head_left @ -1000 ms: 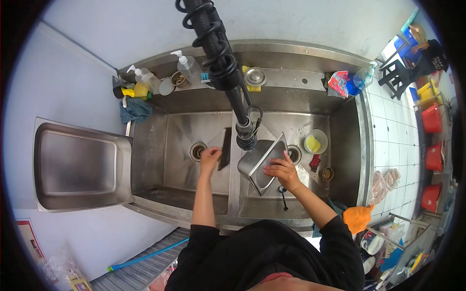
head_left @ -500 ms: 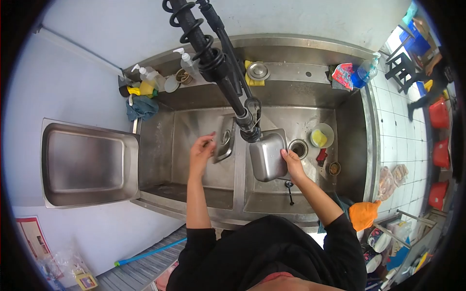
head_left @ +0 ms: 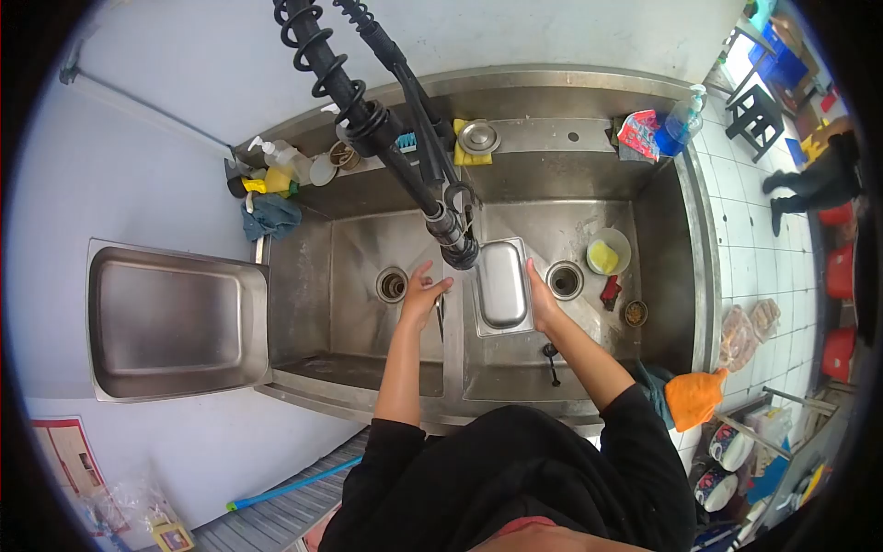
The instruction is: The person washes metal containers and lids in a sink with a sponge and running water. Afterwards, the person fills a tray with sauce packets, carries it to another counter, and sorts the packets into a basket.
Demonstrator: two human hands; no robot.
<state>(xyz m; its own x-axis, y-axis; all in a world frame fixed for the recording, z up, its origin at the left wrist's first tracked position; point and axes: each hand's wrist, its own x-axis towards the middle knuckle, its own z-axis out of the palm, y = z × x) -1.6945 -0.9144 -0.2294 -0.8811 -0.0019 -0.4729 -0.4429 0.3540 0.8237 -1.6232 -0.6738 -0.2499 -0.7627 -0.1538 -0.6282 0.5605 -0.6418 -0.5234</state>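
Observation:
A small rectangular steel pan is bottom up beside the sink divider, at the left of the right basin, with its rim showing around it. My right hand grips the pan's right side. Left of the divider, my left hand has its fingers spread and holds nothing. Just below its fingertips, a thin steel edge, seemingly the lid seen edge-on, stands against the divider's left side. The black spring-hose faucet hangs close above the pan's upper left corner.
In the right basin are a bowl with a yellow sponge, a red piece and a small round strainer. A large steel pan stands at the left. Soap bottles line the back ledge. A person's legs show at right.
My left hand has let go of the lid, which went down beside the divider. The small pan has turned from tilted to bottom up and shifted slightly left. The left drain is now visible.

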